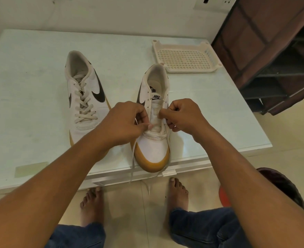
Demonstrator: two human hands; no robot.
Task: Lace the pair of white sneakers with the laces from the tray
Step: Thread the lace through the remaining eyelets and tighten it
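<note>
Two white sneakers with dark swooshes and tan soles stand on the pale table. The left sneaker has a lace running through its eyelets. The right sneaker sits at the table's front edge, toe toward me. My left hand pinches a white lace at the lowest eyelets on the shoe's left side. My right hand pinches the lace on the right side of the tongue. Two loose lace ends hang over the table edge toward the floor.
A cream perforated plastic tray lies at the table's back right with nothing in it. A dark shelf rack stands to the right. My bare feet are on the tiled floor below the table edge, and a red and dark object lies beside them.
</note>
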